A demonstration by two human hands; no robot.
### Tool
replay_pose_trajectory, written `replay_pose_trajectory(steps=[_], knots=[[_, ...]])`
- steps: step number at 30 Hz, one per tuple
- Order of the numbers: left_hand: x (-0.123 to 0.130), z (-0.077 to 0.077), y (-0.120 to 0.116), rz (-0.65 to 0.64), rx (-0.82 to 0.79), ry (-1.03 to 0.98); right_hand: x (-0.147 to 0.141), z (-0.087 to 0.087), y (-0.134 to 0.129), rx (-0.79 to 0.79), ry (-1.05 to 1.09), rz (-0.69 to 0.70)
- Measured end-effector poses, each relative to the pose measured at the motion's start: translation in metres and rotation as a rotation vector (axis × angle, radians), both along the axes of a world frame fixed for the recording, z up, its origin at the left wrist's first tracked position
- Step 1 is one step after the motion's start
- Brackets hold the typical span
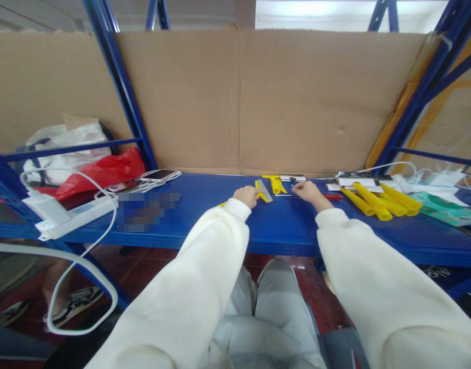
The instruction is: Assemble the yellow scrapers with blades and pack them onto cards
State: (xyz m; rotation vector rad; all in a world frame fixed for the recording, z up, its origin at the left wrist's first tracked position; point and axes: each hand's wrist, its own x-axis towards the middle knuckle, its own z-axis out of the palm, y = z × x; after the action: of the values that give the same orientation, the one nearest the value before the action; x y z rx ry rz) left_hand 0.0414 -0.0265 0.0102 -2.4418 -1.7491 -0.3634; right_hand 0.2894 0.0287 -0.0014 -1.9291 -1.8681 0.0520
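My left hand [246, 196] is closed around a yellow scraper-like tool [264, 191] with a flat, pale blade on its right end. Part of its yellow handle shows beyond my left sleeve. To the right, my right hand [307, 191] has its fingertips pinched together; whatever they hold is too small to make out. A screwdriver [332, 197] with a red handle lies beneath that hand, its thin shaft pointing left. Just behind, between the hands, lie a yellow plastic handle piece [274, 184] and a small white-and-black part [292, 178].
Several yellow tubes [385, 202] lie at the right beside white-and-black parts [356, 181] and a green packet [445, 209]. At left are a power strip [79, 218], a phone [158, 176] and cables. A cardboard panel [235, 102] backs the blue bench [216, 233].
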Motion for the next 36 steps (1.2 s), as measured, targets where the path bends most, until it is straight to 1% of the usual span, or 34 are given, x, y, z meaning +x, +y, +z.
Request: replay_pose_trajectory(steps=[2,3,7,10,15,19,22,26,30,36], knots=[[0.0,0.001,-0.001,-0.003,0.002,0.003,-0.009,-0.001,0.002,-0.029,-0.029,0.049],[0.0,0.001,-0.001,-0.007,0.002,0.005,-0.014,0.0,0.003,-0.042,-0.045,0.051],[0.0,0.004,-0.003,-0.017,-0.021,0.014,-0.031,0.005,0.007,-0.075,-0.094,-0.009],[0.0,0.005,-0.004,-0.021,-0.027,0.019,-0.037,0.007,0.013,-0.078,-0.116,-0.021],[0.0,0.004,-0.003,-0.042,-0.011,0.043,-0.047,0.007,0.028,-0.041,-0.118,0.019],[0.001,0.003,-0.003,-0.054,-0.024,0.054,-0.057,0.008,0.037,-0.098,-0.137,0.04],[0.002,0.002,-0.003,-0.055,-0.031,0.054,-0.062,0.009,0.036,-0.137,-0.233,0.058],[0.002,0.002,-0.003,-0.039,-0.031,0.034,-0.062,0.012,0.027,-0.094,-0.352,0.038],[0.002,0.002,-0.002,-0.038,-0.045,0.01,-0.061,0.013,0.02,-0.071,-0.364,0.019],[0.001,0.001,-0.002,-0.054,-0.043,0.006,-0.059,0.012,0.018,-0.063,-0.342,0.007]])
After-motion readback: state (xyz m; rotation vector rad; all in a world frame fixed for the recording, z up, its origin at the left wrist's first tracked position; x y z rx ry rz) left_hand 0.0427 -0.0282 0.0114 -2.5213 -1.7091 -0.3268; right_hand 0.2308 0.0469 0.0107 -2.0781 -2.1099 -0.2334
